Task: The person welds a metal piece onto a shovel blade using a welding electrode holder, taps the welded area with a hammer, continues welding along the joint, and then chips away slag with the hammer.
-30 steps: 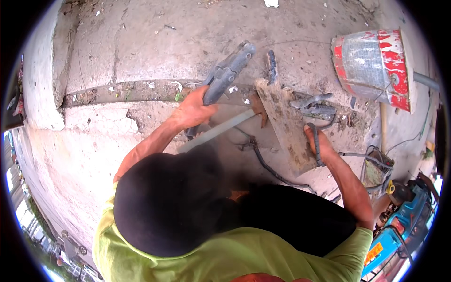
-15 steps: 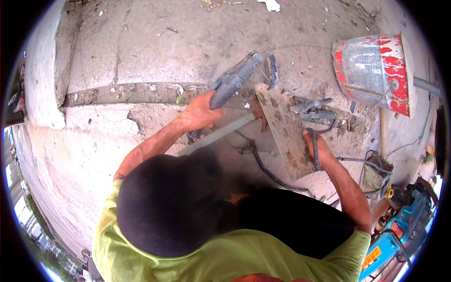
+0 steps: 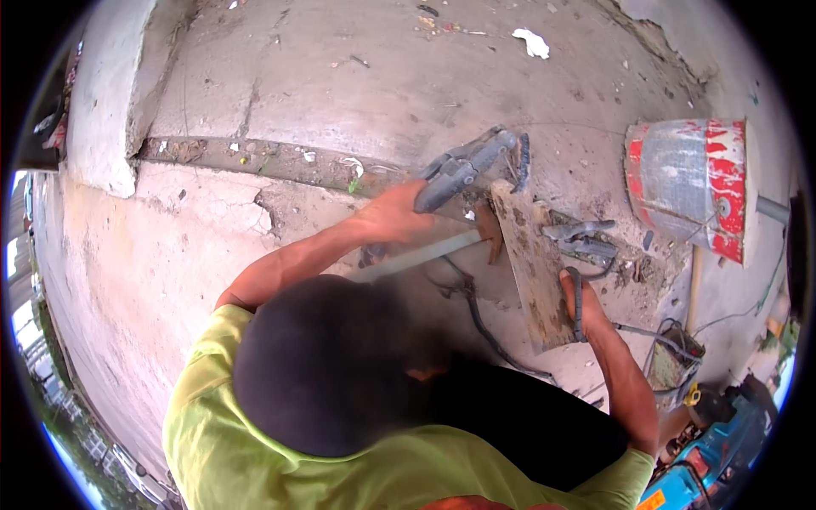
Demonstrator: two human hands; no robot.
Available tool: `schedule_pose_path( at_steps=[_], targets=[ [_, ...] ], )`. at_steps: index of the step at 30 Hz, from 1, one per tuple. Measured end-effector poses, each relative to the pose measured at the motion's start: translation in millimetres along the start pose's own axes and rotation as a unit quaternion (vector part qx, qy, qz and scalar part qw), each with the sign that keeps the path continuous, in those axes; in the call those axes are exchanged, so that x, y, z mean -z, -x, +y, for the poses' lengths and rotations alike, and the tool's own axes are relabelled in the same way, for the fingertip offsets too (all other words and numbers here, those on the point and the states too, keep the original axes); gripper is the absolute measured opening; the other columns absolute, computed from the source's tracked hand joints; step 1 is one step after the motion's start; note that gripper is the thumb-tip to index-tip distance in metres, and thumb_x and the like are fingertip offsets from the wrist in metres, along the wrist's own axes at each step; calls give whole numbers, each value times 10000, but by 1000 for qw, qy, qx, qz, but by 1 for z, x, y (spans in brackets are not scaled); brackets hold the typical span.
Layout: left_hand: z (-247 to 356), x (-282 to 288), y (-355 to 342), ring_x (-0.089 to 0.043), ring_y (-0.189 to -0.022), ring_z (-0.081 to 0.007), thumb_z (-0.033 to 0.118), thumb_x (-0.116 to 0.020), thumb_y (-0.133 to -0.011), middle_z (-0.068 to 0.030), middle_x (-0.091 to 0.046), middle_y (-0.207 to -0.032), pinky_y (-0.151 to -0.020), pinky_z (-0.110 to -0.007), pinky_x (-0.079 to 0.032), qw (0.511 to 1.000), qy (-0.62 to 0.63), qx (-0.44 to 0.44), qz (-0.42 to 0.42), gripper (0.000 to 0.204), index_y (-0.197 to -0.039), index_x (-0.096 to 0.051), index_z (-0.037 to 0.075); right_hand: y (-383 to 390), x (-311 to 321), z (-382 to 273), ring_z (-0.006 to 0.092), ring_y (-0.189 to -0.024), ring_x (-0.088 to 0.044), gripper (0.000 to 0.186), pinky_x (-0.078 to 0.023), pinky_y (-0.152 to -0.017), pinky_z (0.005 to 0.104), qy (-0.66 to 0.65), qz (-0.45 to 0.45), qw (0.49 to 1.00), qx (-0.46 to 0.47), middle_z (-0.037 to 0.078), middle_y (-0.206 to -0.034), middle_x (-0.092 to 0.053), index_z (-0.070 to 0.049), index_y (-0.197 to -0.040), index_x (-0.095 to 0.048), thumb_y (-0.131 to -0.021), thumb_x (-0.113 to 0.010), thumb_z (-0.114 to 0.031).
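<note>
My left hand (image 3: 393, 214) is closed round a dark grey hinged metal tool (image 3: 463, 174) with a round pivot on its side. A mud-stained board (image 3: 534, 272) stands on a slant to the right of it. At the board's right edge, my right hand (image 3: 585, 299) is closed round a dark bent bar (image 3: 578, 310) that runs along it. Between my hands lies a hammer (image 3: 489, 231) with a rusty head and a pale handle, its near end hidden. More grey metal pieces (image 3: 586, 242) sit just beyond my right hand.
A red-and-white bucket (image 3: 693, 183) lies on its side at the right. Below it are a small muddy container (image 3: 676, 361) and a blue machine (image 3: 710, 455). A dark cable (image 3: 489, 327) crosses the ground near me. A raised concrete block (image 3: 140, 93) stands at the far left.
The whole view has shifted, so the ground, bucket and board appear lower and mostly further right. Both hands keep their grips, with little visible movement relative to the board.
</note>
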State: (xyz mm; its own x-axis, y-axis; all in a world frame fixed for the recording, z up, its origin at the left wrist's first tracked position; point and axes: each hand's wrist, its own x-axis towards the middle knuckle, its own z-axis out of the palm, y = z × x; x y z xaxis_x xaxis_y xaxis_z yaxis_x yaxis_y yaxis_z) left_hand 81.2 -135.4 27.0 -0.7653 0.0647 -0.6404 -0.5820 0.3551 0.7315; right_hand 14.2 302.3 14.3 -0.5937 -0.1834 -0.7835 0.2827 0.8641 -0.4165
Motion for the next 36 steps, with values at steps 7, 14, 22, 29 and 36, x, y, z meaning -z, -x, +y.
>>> schedule_pose_path(
  at_steps=[7,14,22,29,36],
  targets=[
    [-9,-4,-1,-651,-656,-198,256,-708,-883,-138,-649,-919,-612,-354,-542,998,-33,-54,16,532,-1315,-522,10,1,0,0,226,-1225,-568,643,-417,-1076,340,-18,2,1000,22,190,-1316,-661,79,-1372,-575,-1076,-475,-482],
    [-9,-1,-4,-625,-632,-170,228,-713,-874,-107,-639,-850,-604,-361,-533,1000,2,-18,16,507,-1288,-526,3,9,1,-16,244,-1233,-570,668,-414,-1084,351,-1,20,1000,24,210,-1317,-659,76,-1369,-577,-1061,-485,-510],
    [-9,-3,-2,-635,-628,-191,244,-712,-868,-134,-651,-840,-616,-371,-534,998,-29,-35,37,500,-1268,-533,3,7,7,-18,350,-1332,-554,618,-403,-1119,403,33,-14,999,2,288,-1380,-611,76,-1402,-531,-1093,-427,-449],
    [-30,-17,-16,-603,-662,-144,183,-671,-840,-81,-626,-876,-600,-363,-512,992,-23,-93,82,473,-1275,-575,25,-7,-7,15,272,-919,-649,507,-517,-876,466,40,-10,996,76,217,-994,-738,48,-1094,-699,-1075,-433,-384],
    [-57,-17,-23,-585,-529,-157,81,-630,-839,-54,-587,-730,-491,-319,-465,996,11,-58,74,285,-1106,-568,5,-22,-23,17,297,-858,-657,510,-509,-826,477,-83,42,992,85,174,-889,-719,18,-935,-740,-983,-564,-458]
  ],
)
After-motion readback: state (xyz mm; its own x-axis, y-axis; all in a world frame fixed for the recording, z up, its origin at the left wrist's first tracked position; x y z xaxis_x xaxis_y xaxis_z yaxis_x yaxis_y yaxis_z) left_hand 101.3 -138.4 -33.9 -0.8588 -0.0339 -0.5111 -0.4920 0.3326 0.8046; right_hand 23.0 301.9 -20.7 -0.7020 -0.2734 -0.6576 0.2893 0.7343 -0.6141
